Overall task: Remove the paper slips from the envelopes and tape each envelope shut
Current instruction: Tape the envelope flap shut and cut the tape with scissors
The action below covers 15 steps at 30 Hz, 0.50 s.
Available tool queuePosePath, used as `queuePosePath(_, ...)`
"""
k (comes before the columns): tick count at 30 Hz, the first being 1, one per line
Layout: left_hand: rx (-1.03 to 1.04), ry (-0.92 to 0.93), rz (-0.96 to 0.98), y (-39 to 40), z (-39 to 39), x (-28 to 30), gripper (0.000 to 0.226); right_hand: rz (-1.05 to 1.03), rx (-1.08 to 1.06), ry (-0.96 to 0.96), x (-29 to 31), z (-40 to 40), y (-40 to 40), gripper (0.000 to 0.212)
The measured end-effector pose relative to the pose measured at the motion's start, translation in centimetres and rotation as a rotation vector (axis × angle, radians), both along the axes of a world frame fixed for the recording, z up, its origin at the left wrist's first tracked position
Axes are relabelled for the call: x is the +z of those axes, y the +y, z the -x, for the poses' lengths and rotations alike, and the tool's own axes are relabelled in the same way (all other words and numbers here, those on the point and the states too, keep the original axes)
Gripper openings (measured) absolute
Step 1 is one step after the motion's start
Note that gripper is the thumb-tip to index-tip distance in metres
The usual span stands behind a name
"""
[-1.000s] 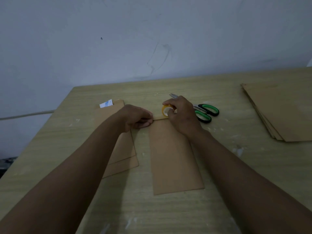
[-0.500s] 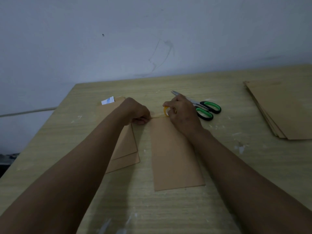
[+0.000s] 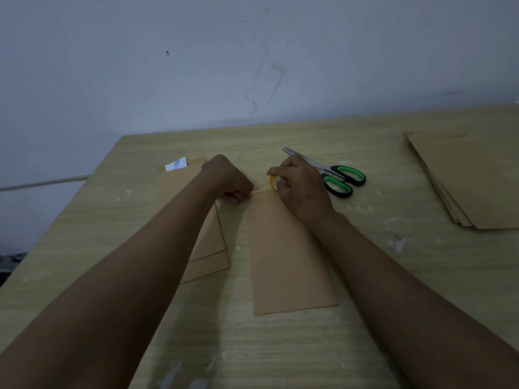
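Observation:
A brown envelope [image 3: 286, 254] lies lengthwise on the wooden table [image 3: 393, 276] in front of me. My right hand [image 3: 302, 186] grips a small yellow tape roll [image 3: 273, 183] at the envelope's far edge. A strip of tape [image 3: 261, 190] runs left from the roll along that edge to my left hand [image 3: 229, 181], whose curled fingers pinch its free end at the envelope's far left corner. To the left, under my left forearm, lie two more brown envelopes [image 3: 209, 248], with a white and blue paper slip [image 3: 176, 164] at their far end.
Green-handled scissors [image 3: 334, 175] lie just right of my right hand. A stack of several brown envelopes [image 3: 471, 178] sits at the table's right side. The wall stands close behind the table's far edge, and the table's left edge drops off.
The tape roll has tipped up and moved slightly right while a strip was drawn out between my hands along the envelope's far edge. The camera view shifted a little.

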<state>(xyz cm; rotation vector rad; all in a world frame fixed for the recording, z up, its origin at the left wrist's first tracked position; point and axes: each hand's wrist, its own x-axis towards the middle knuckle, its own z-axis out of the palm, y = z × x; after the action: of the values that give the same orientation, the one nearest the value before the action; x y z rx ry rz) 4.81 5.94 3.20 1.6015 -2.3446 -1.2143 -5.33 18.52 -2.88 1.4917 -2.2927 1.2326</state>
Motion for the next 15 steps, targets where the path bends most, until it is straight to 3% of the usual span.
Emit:
queuePosePath(5,0.005,-0.014,0.02,0.0,0.0,0.0,0.016,-0.003,-0.005,0.015,0.1,0.0,0.1,0.036)
queuePosePath(8,-0.019,-0.028,0.091,-0.3,-0.6,-0.2,0.033,-0.007,-0.007,0.016,0.1,0.0,0.1,0.036)
queuePosePath(10,-0.072,0.005,0.187,-0.4,-1.4,-0.7,0.038,-0.016,-0.001,0.019,0.0,-0.2,0.1,0.036)
queuePosePath(15,-0.267,0.158,0.626,2.0,-3.4,-2.9,0.01,-0.028,-0.009,0.003,0.0,-0.3,0.1,0.036)
